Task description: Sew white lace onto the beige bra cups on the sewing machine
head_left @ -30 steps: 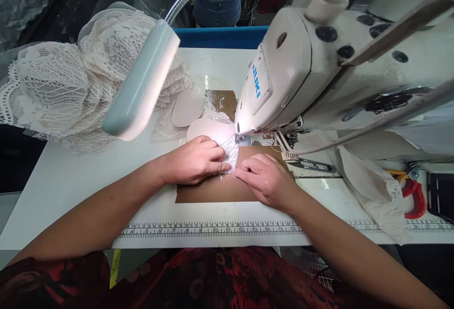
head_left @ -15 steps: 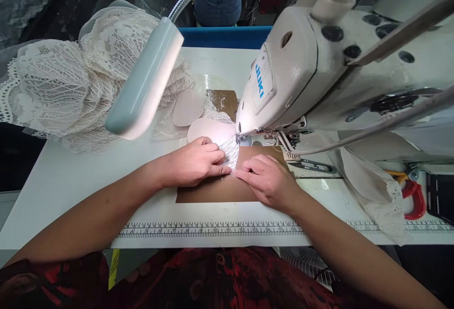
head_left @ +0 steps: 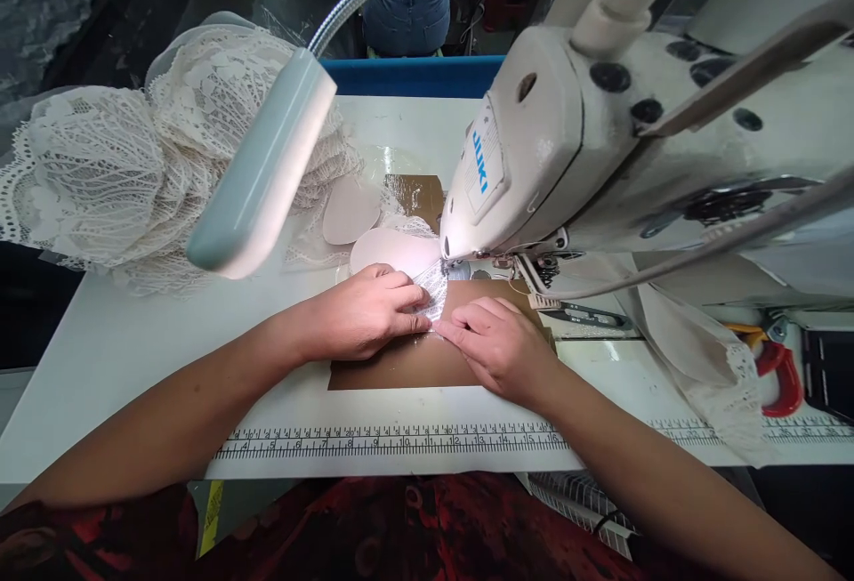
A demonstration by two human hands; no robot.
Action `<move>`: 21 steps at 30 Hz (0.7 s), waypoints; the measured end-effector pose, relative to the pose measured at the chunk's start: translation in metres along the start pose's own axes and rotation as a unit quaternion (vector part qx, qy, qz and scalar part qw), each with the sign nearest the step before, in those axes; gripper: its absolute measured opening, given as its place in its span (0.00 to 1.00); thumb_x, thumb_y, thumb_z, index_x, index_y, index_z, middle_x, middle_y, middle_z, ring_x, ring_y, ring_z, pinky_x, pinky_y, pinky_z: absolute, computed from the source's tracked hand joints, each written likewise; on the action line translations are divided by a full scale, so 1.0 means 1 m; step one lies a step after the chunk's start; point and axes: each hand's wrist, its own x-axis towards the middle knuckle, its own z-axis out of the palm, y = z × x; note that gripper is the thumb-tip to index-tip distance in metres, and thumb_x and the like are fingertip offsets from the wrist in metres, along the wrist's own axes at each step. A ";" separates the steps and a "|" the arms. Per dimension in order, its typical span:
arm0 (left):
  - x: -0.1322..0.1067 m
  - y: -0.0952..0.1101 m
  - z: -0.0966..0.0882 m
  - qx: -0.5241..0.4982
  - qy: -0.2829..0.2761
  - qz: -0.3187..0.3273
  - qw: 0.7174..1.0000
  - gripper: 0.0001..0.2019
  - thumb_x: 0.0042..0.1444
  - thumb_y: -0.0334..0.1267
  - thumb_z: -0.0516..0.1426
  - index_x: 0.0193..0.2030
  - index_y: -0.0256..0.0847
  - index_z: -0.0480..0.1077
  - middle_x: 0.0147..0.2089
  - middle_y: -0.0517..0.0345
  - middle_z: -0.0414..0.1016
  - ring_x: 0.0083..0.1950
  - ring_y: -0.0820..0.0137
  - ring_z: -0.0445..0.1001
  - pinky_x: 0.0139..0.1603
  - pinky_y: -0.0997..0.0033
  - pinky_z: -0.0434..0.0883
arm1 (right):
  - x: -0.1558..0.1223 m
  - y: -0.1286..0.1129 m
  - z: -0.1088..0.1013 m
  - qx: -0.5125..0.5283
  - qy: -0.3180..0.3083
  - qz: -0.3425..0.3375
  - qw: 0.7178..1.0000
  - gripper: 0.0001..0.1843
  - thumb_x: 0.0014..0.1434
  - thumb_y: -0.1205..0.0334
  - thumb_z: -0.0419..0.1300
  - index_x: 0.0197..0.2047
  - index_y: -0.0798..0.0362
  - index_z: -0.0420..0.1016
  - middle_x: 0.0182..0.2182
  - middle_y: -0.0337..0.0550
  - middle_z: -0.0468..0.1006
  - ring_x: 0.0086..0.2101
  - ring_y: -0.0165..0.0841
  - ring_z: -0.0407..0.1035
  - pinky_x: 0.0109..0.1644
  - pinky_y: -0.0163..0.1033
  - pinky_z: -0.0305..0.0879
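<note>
Lace piece (head_left: 437,293) under both hands at the sewing machine (head_left: 513,149)

The left hand (head_left: 374,310) lies over the near part of the lace, its fingers (head_left: 414,324) close together and slightly bent, the tips resting on the white mesh. The right hand (head_left: 503,341) comes in from the other side with most fingers curled in and one stretched forward, its tip at the near corner of the lace, just beside the left fingertips. Whether either hand pinches the fabric or only presses it down cannot be told, since the undersides are hidden.

From those fingertips the lace runs away from the person, narrow and brightly lit, to the needle area under the machine head. A pale cup (head_left: 393,249) adjoins it, just beyond the left hand. Beneath the hands a brown sheet (head_left: 393,374) covers part of the white tabletop (head_left: 153,350).

Farther left, another pale cup piece (head_left: 351,210) lies near a large heap of lace (head_left: 100,154), with a lamp (head_left: 263,163) hanging above. To the right of the right hand are dark thread snips (head_left: 591,315), then a lace-edged piece (head_left: 690,332) and a red handle (head_left: 782,381). A printed ruler (head_left: 300,443) runs along the near edge. Beyond the far side, a person in jeans (head_left: 406,16) is partly visible.
</note>
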 end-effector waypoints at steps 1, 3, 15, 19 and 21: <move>0.002 0.001 0.000 0.004 0.005 -0.012 1.000 0.16 0.65 0.36 0.48 0.55 0.43 0.69 0.55 0.47 0.70 0.45 0.64 0.67 0.46 0.63 0.61 | 0.000 -0.001 0.000 -0.006 0.001 -0.002 1.000 0.18 0.57 0.74 0.51 0.48 0.53 0.73 0.34 0.44 0.74 0.35 0.35 0.59 0.35 0.40 0.54; 0.008 0.002 0.003 0.026 0.012 -0.043 0.999 0.17 0.66 0.37 0.48 0.58 0.40 0.67 0.60 0.46 0.67 0.47 0.63 0.67 0.46 0.63 0.61 | 0.000 -0.002 0.000 -0.010 0.003 -0.005 1.000 0.17 0.57 0.74 0.51 0.47 0.54 0.74 0.34 0.43 0.74 0.36 0.35 0.59 0.36 0.40 0.54; 0.013 -0.001 0.016 0.071 0.026 -0.077 0.994 0.19 0.65 0.36 0.49 0.60 0.33 0.66 0.63 0.46 0.66 0.48 0.62 0.67 0.45 0.63 0.65 | 0.001 -0.002 -0.002 -0.015 0.014 0.005 1.000 0.16 0.57 0.74 0.50 0.43 0.54 0.74 0.31 0.43 0.73 0.34 0.34 0.58 0.34 0.39 0.52; 0.017 -0.001 0.013 0.082 0.035 -0.089 0.992 0.19 0.65 0.36 0.48 0.59 0.33 0.68 0.61 0.45 0.67 0.46 0.61 0.67 0.44 0.62 0.65 | 0.003 0.001 -0.002 -0.023 0.015 0.021 0.999 0.15 0.56 0.74 0.50 0.42 0.55 0.75 0.30 0.44 0.73 0.33 0.34 0.59 0.35 0.38 0.54; 0.018 -0.003 0.013 0.080 0.038 -0.084 0.992 0.19 0.64 0.36 0.50 0.59 0.33 0.67 0.62 0.45 0.67 0.46 0.61 0.67 0.44 0.62 0.65 | 0.003 0.003 0.000 -0.032 0.021 0.025 0.999 0.16 0.57 0.74 0.50 0.43 0.56 0.76 0.31 0.45 0.74 0.34 0.34 0.61 0.36 0.38 0.56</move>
